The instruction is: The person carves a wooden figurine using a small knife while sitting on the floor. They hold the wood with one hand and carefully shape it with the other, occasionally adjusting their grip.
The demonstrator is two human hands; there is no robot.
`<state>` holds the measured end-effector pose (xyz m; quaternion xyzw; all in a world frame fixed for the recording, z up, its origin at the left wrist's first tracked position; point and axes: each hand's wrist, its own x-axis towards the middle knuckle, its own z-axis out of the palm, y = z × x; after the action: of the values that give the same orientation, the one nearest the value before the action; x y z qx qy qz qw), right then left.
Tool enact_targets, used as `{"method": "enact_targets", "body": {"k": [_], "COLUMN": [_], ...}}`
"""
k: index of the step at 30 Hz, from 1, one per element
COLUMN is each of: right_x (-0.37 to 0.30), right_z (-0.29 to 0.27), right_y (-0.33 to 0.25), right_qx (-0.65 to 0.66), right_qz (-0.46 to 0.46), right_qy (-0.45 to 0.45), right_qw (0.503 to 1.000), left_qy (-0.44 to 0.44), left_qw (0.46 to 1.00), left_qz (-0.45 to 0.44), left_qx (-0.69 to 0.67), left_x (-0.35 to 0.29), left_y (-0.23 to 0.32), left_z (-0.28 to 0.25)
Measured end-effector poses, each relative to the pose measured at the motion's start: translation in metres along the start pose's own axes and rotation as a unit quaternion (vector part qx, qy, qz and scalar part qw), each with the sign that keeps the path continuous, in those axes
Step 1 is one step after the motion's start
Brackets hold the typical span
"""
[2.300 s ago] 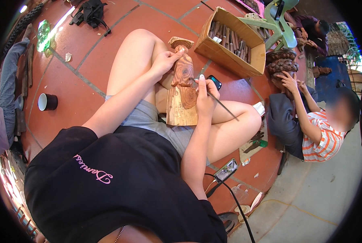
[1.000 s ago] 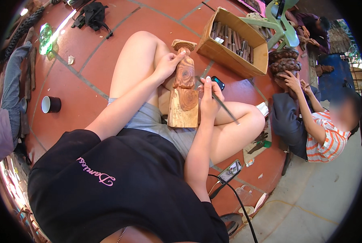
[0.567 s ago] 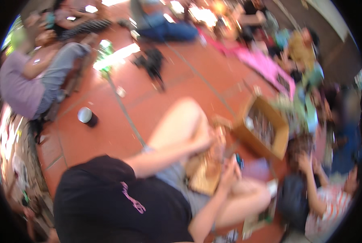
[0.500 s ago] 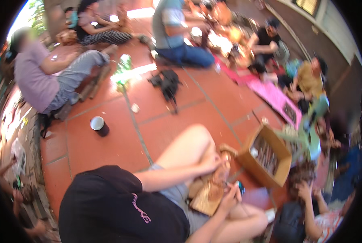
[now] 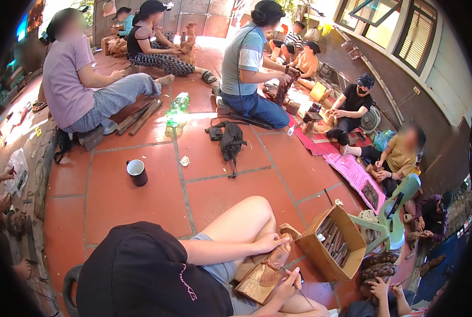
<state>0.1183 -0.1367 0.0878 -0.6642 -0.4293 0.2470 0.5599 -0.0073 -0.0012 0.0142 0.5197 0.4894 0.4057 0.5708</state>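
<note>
A partly carved wood block (image 5: 262,281) with growth rings leans across my lap, its rounded upper part (image 5: 278,256) reddish brown. My left hand (image 5: 274,242) is closed over the top of this rounded part. Beside the block's right side, my right hand (image 5: 290,285) is closed round a thin, dark, rod-like carving tool (image 5: 309,301); its tip and exact kind I cannot make out. Just beyond my left hand, a small round piece of wood (image 5: 288,230) lies next to a cardboard box (image 5: 312,248). Several slim wooden-handled tools (image 5: 335,240) fill the box.
A black mug (image 5: 137,173) stands on red floor tiles. Further off are a black bag (image 5: 230,140) and a green plastic bottle (image 5: 178,108). A green plastic chair (image 5: 397,227) lies right of the box. Several people sit around, some working on wood, one person's hands (image 5: 386,288) close at lower right.
The view has tilted and steadied, so the surroundings sit lower in the picture. My left hand stays on the wood, and my right hand remains beside the block.
</note>
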Motion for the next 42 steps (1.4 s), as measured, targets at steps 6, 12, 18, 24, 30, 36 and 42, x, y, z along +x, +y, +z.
{"method": "enact_targets", "body": {"k": [6, 12, 18, 24, 30, 36, 42], "right_x": [0.006, 0.002, 0.004, -0.001, 0.004, 0.006, 0.004], "right_z": [0.010, 0.005, -0.005, 0.004, -0.003, 0.002, -0.006], "right_y": [0.021, 0.007, 0.009, 0.001, 0.009, 0.017, 0.013], "right_qx": [0.072, 0.067, 0.064, 0.072, 0.080, 0.099, 0.088], "right_qz": [-0.020, 0.000, 0.039, 0.013, 0.037, 0.015, 0.069], "right_qy": [0.053, 0.069, 0.014, 0.037, 0.017, 0.047, -0.020], "right_qw": [0.996, 0.995, 0.997, 0.997, 0.996, 0.994, 0.993], "left_qy": [-0.011, -0.006, -0.001, -0.008, -0.006, -0.004, -0.004], "left_qw": [0.999, 0.999, 0.999, 0.999, 0.999, 1.000, 0.999], "left_qz": [-0.006, 0.000, 0.008, 0.008, 0.011, 0.009, 0.008], "left_qx": [-0.051, -0.044, -0.031, -0.043, -0.041, -0.028, -0.040], "left_x": [-0.012, -0.002, -0.002, 0.001, 0.004, 0.008, 0.006], "left_y": [0.017, 0.000, -0.002, -0.006, -0.011, -0.017, -0.016], "left_z": [-0.005, 0.000, 0.001, 0.003, 0.005, 0.006, 0.002]}}
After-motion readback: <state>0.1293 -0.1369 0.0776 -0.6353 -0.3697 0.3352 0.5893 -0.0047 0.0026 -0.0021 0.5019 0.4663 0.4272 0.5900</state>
